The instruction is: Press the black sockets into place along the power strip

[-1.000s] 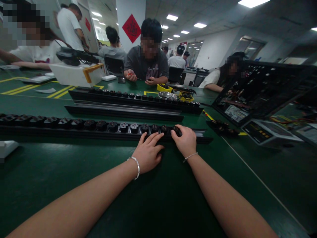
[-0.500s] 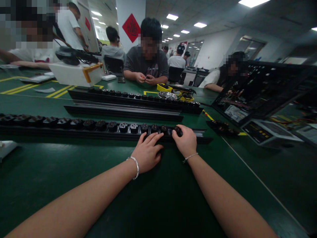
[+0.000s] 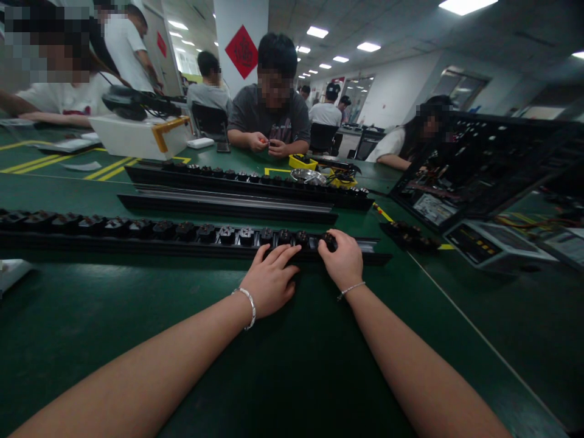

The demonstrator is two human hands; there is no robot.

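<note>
A long black rail (image 3: 205,248) lies across the green table, carrying a row of small black modules (image 3: 185,230). Near its right end, my right hand (image 3: 343,258) grips a dark module (image 3: 330,242) between thumb and fingers, at the rail. My left hand (image 3: 272,280) rests at the rail's front edge with its fingers spread, touching the rail below the last modules of the row. A short gap separates the gripped module from the nearest one on its left.
Behind stand an unfilled black rail (image 3: 228,205) and another loaded rail (image 3: 246,182). Yellow trays (image 3: 302,162) and a metal dish (image 3: 308,176) lie beyond. Dark parts (image 3: 410,236) and a black open frame (image 3: 483,170) are right. A person (image 3: 274,115) sits opposite.
The person opposite has shifted their hands slightly. My two hands have barely moved, and the modules on the near rail look the same.
</note>
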